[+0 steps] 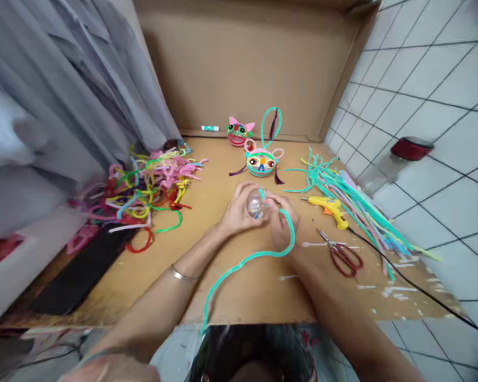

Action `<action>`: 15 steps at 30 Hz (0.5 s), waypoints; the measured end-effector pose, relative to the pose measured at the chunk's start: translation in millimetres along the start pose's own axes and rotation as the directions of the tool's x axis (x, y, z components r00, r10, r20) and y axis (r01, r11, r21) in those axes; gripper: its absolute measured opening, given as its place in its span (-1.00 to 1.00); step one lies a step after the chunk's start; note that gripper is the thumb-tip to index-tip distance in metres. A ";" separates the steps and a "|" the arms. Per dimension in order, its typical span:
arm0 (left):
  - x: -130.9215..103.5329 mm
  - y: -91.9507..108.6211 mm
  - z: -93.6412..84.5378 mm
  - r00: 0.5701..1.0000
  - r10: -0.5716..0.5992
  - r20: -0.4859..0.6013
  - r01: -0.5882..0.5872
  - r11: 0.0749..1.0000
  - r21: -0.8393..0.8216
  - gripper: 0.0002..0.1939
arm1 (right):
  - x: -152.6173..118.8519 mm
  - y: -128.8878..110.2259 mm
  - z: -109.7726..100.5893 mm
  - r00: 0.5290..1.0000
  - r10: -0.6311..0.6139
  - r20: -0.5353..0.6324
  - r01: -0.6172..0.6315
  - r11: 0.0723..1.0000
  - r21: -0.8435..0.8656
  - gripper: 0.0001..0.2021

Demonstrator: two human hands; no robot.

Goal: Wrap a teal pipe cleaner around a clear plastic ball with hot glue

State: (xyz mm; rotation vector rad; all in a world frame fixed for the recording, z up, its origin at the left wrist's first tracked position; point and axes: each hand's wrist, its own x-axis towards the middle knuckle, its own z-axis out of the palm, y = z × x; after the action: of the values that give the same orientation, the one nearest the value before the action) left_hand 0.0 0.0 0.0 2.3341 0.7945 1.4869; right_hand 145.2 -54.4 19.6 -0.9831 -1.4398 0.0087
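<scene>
My left hand [238, 212] is wrapped round a small clear ball [255, 205] with bits of colour on it. Against the ball's right side, my right hand [283, 215] pinches a turquoise pipe cleaner [259, 255], one end of which lies on the ball. Its long free part loops over the right hand and trails down past the table's front edge. Just beyond the hands sits a decorated ball with a face [261, 163], pink loop ears and dark tassels. A yellow glue gun [329, 206] lies right of my right hand, with red-handled scissors [344, 256] nearer.
A tangled heap of coloured pipe cleaners [155, 185] lies at left beside a black flat object [83, 273]. Straight pipe cleaners [354, 204] are bundled at right. Behind are another face ornament [238, 132] and a glue stick or marker [210, 128]. A black cord [406, 280] crosses the right side.
</scene>
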 end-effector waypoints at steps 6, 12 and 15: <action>-1.8 2.8 -1.2 0.996 0.057 0.069 -0.056 0.998 -0.016 -0.16 | 6.2 -2.2 -3.5 0.994 -0.056 0.092 0.054 0.998 0.023 -0.78; -1.3 7.8 -1.9 0.993 0.021 0.115 -0.021 1.000 -0.004 -0.12 | 13.0 4.0 -9.1 0.996 -0.001 0.091 -0.003 0.999 0.044 -0.82; -0.1 8.8 -2.2 0.993 0.018 0.117 -0.017 1.000 -0.008 -0.13 | 13.4 6.9 -9.4 0.991 0.007 0.135 -0.013 0.999 0.041 -0.82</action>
State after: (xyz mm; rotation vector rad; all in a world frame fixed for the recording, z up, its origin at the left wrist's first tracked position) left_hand 0.7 -7.4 5.2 2.4037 0.7395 1.3422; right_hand 159.3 -47.9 28.2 -0.9703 -1.5522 0.1141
